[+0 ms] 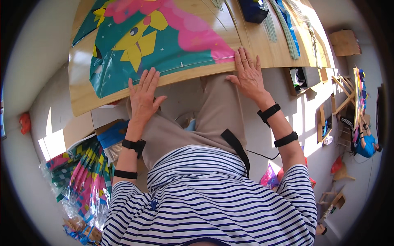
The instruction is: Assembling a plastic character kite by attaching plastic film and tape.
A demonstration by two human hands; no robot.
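Observation:
A kite sail (pixel 172 45) of shiny printed film lies on the wooden table (pixel 84 92) before me, teal and pink with a yellow cartoon figure. Along its near edge runs a thin pale rod (pixel 205 60) with a small white clip (pixel 182 64) on it. My left hand (pixel 143 94) rests at the sail's near edge, fingers stretched and thumb apart. Further right, my right hand (pixel 249 78) lies flat at the pink corner, its fingertips by the end of the rod. Neither hand grips anything.
A dark blue box (pixel 253 10) and bundles of thin green rods (pixel 285 30) lie on the table's far right. Folded printed film (pixel 88 176) is heaped at lower left. An open drawer (pixel 298 80) sits under the table edge. Another person (pixel 366 144) works at far right.

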